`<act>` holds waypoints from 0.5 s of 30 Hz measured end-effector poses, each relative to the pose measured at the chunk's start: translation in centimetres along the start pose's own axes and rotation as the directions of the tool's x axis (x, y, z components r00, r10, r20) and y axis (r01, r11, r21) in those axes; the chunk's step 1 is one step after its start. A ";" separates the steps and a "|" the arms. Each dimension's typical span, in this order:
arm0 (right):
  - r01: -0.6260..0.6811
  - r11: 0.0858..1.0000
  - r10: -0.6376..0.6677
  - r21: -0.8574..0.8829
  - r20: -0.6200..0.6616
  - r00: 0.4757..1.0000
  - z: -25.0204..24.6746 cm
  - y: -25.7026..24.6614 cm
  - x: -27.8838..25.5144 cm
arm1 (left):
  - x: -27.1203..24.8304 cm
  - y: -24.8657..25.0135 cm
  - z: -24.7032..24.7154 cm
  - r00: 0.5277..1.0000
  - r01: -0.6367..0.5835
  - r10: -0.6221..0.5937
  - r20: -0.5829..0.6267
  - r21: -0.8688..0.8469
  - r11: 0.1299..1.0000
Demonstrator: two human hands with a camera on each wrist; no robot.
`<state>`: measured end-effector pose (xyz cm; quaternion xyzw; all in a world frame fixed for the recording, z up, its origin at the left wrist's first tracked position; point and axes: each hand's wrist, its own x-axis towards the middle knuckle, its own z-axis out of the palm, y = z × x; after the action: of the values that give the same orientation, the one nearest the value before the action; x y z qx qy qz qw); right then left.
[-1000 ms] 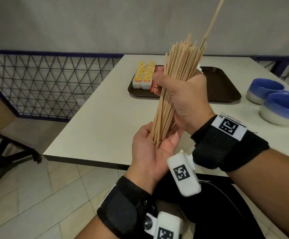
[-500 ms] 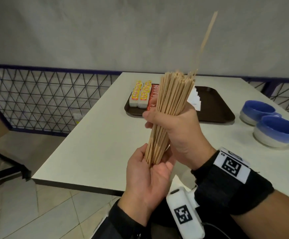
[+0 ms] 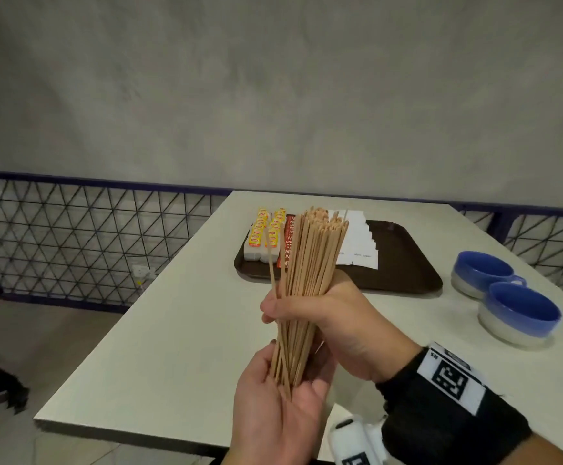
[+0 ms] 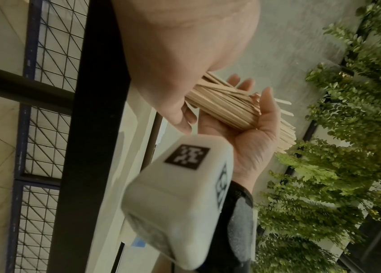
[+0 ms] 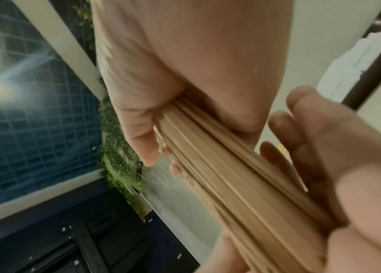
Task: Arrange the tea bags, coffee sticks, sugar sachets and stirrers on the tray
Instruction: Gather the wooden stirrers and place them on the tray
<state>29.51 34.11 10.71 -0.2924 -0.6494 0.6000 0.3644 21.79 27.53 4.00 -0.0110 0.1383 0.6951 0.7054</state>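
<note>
My right hand (image 3: 307,312) grips a thick bundle of wooden stirrers (image 3: 310,260) upright, just in front of the table's near edge. Below it my left hand (image 3: 280,401) lies palm up with relaxed fingers, and the stirrers' lower ends rest on it. One thin stirrer stands a little apart at the bundle's left. Behind, the brown tray (image 3: 404,273) carries yellow-labelled tea bags (image 3: 262,229), red coffee sticks (image 3: 288,245) and white sugar sachets (image 3: 359,245) in rows. The right wrist view shows the stirrers (image 5: 231,181) running from my right hand (image 5: 161,92) into the left palm (image 5: 353,194).
Two blue and white bowls (image 3: 481,271) (image 3: 521,313) stand on the white table (image 3: 179,323) right of the tray. A wire mesh fence (image 3: 72,236) runs along the left, with tiled floor below. The tray's right half is bare.
The single stirrer that stuck high above the bundle has dropped level with the others. The bundle's top ends now sit even, and both hands sit lower in the view.
</note>
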 end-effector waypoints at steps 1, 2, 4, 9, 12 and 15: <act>0.003 0.999 -0.003 0.036 -0.010 1.000 0.0 -0.2 0.1 | -0.1 0.0 0.1 1.000 0.007 -0.007 0.006 -0.002 1.000; 0.005 0.998 -0.004 0.069 -0.012 1.000 0.0 -0.3 0.2 | -0.2 -0.1 0.2 1.000 0.008 -0.008 0.009 -0.005 1.000; -0.002 0.995 0.001 0.099 0.010 1.000 0.1 -0.7 0.1 | -0.3 -0.1 0.3 1.000 -0.001 0.001 0.017 -0.015 1.000; -0.025 0.989 0.028 0.147 -0.017 0.999 0.0 -1.0 -0.1 | -0.5 -0.1 0.6 0.999 0.021 -0.021 0.028 -0.015 1.000; 0.038 0.977 -0.018 0.210 -0.100 0.995 0.3 -0.9 0.0 | -0.7 -0.1 0.6 0.999 0.022 -0.021 0.024 -0.017 1.000; 0.096 0.962 -0.037 0.257 -0.227 0.973 0.7 -0.5 0.0 | -0.9 -0.2 0.8 1.000 0.005 -0.005 0.022 -0.003 1.000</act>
<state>28.93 33.69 11.19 -0.2834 -0.5280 0.6330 0.4900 22.19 26.81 4.96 -0.0046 0.1296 0.6937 0.7085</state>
